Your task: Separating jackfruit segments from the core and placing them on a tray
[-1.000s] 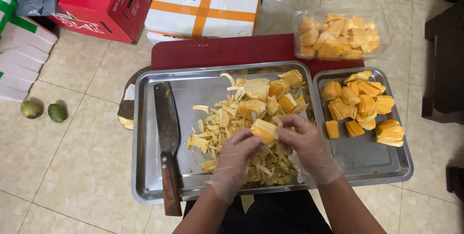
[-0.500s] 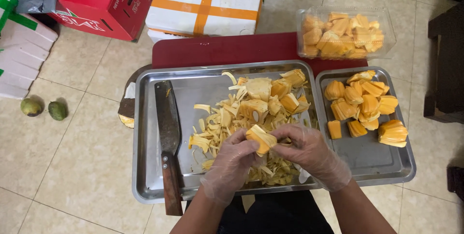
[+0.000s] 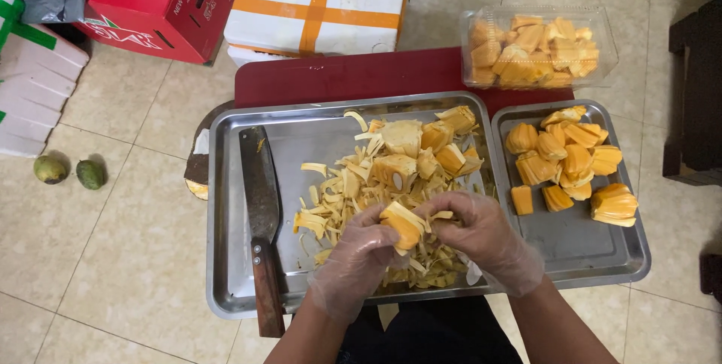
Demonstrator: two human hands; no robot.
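Both my hands wear clear plastic gloves and hold one piece of jackfruit [image 3: 402,225] between them, over the front of the large steel tray [image 3: 226,183]. My left hand [image 3: 353,259] grips it from the left and below. My right hand [image 3: 481,236] grips it from the right. Under and behind the hands lies a heap of jackfruit chunks [image 3: 410,150] and pale yellow fibre strips [image 3: 331,198]. A cleaver [image 3: 262,213] with a wooden handle lies along the tray's left side.
A smaller steel tray [image 3: 571,244] at the right holds peeled orange jackfruit pods [image 3: 568,161]. A clear plastic box [image 3: 541,52] of pods stands behind it on a dark red board [image 3: 353,78]. Cardboard boxes [image 3: 323,3] stand farther back. Two green fruits [image 3: 71,172] lie on the tiled floor at the left.
My hands have drawn slightly toward me with the jackfruit piece and have turned it between the fingers. Everything on the trays stays where it was.
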